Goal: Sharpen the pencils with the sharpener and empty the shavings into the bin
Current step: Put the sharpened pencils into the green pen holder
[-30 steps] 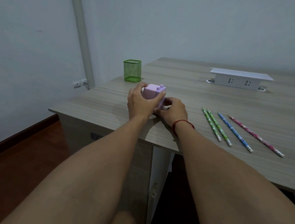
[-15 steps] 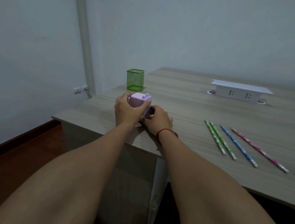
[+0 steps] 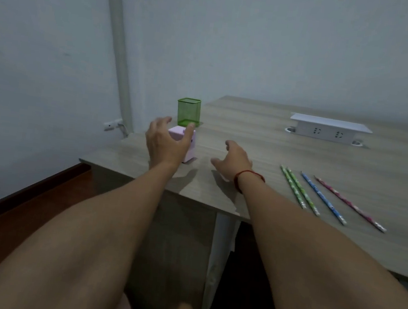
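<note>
Arching over the pink sharpener near the desk's front left corner, the left hand spreads its fingers, thumb on the sharpener's top edge; a real grip cannot be told. The right hand hovers loosely spread, apart from the sharpener.

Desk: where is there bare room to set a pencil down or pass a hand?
The widest bare patch lies between the socket box and the pencils, running on to the right. A smaller one lies between the right hand and the pencils. The near-left corner is crowded: the left hand is over the sharpener, with the green holder just behind.
</note>
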